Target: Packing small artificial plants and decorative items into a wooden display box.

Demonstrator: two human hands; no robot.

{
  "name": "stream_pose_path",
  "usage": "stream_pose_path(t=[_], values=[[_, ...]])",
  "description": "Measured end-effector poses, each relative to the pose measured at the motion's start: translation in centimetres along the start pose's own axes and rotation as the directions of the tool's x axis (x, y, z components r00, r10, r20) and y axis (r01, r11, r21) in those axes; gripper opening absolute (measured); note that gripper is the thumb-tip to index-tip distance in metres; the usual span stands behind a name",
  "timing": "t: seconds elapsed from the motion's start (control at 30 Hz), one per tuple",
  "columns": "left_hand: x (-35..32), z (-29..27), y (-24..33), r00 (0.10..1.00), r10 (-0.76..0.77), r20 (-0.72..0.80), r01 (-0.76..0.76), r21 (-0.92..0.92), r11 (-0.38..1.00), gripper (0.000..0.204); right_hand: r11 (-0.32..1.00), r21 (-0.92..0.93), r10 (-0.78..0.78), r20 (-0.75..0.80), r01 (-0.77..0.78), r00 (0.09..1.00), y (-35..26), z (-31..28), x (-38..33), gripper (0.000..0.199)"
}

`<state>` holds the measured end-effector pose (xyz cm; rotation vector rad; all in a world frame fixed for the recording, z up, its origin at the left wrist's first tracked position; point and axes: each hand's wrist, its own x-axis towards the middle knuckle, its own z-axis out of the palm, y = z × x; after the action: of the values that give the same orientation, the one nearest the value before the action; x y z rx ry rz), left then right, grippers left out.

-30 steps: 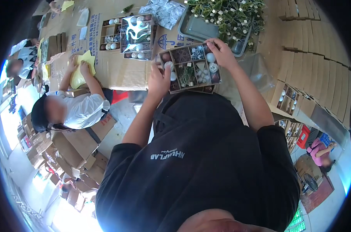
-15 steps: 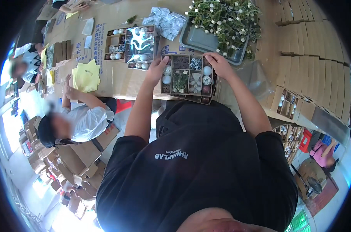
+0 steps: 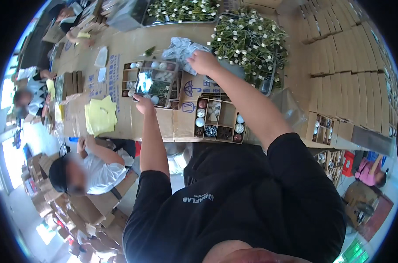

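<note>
right hand [image 3: 202, 62] stretched past the compartment box [image 3: 218, 119] onto crumpled plastic [image 3: 181, 48], left hand [image 3: 143, 104] beside it, finger spread unreadable; could drag a sleeve through and spill the balls.

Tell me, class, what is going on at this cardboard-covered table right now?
A person in a black top stands at the cardboard-covered table. The left hand rests on a partitioned cardboard box with a shiny clear film over it. The right hand reaches out to crumpled clear plastic wrap beside a grey tray of small-leaved green sprigs. An open partitioned box of round ornaments sits nearer the person, untouched.
</note>
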<state>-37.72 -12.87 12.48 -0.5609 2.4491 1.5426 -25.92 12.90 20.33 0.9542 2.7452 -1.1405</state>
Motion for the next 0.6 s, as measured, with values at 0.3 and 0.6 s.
stream_pose_path(t=[0.3,0.6], values=[[-4.1,3.0,0.2,0.974,0.082,-0.211,0.023,0.453,0.891,0.101,0.884,-0.031,0.333,-0.659,-0.467,0.674,21.5,-2.4,-5.4,0.043],[-17.5,6.9,4.0,0.317,0.681,0.66,-0.884,-0.055,0.465,0.031,0.747,0.664,0.407,-0.43,-0.023,0.806,21.2,-6.8,-7.9,0.026]])
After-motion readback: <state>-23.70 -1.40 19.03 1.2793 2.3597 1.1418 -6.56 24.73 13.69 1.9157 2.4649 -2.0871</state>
